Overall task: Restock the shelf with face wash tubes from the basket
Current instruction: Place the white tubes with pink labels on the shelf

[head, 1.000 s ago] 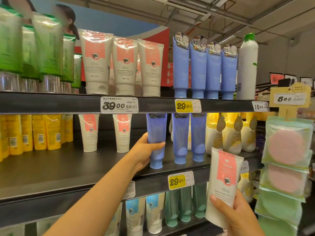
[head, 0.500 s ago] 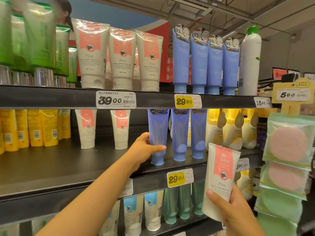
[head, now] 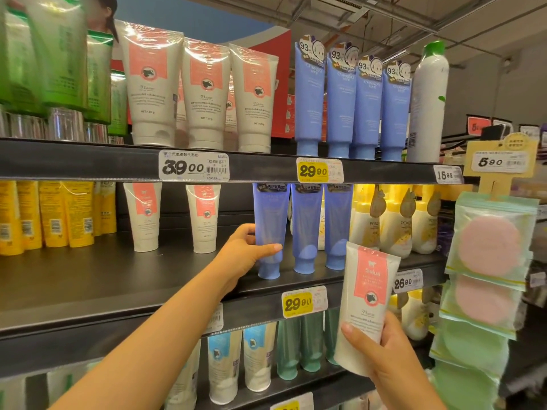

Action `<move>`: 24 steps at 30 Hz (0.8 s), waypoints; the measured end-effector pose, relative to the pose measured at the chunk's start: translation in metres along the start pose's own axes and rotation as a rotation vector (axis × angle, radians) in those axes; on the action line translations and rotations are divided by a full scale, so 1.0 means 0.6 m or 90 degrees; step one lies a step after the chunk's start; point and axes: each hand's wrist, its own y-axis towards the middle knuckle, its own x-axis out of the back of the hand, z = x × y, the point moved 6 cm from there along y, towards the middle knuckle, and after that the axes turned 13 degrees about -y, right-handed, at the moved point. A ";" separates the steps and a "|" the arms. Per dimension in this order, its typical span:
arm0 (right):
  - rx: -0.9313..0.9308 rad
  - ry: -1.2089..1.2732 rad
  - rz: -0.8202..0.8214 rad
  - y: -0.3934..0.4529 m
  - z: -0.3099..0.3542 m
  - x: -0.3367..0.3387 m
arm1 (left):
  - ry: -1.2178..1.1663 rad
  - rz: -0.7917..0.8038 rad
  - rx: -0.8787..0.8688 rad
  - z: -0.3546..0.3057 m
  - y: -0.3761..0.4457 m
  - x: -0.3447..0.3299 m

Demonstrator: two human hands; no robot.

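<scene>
1. Little has moved since the earlier frame: the left hand (head: 241, 258) stays wrapped around the leftmost blue tube (head: 270, 232) on the middle shelf (head: 88, 279), thumb across its front, and the right hand (head: 381, 353) has kept the white tube (head: 367, 303) raised near the shelf's front edge.
2. The right hand's fingers and thumb curl round the lower part of that white tube with the pink label, cap end down.
3. Two more blue tubes (head: 306, 229) stand just right of the gripped one.
4. Two matching white tubes (head: 143, 216) stand far back to the left, with bare shelf in front.
5. Yellow tubes (head: 53, 214) fill the far left; pump bottles (head: 396, 223) stand right.
6. Hanging sponge packs (head: 488, 255) crowd the right edge.
</scene>
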 end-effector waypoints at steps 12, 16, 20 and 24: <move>0.091 -0.025 0.166 -0.014 0.064 -0.127 | 0.081 -0.117 -0.077 -0.053 -0.149 0.102; 0.147 -0.044 0.202 0.002 0.114 -0.213 | 0.060 -0.057 -0.064 -0.070 -0.186 0.119; 0.202 -0.050 0.217 0.025 0.156 -0.287 | 0.020 -0.041 -0.072 -0.085 -0.191 0.129; 0.227 -0.069 0.209 0.045 0.173 -0.329 | 0.031 -0.068 -0.095 -0.092 -0.173 0.135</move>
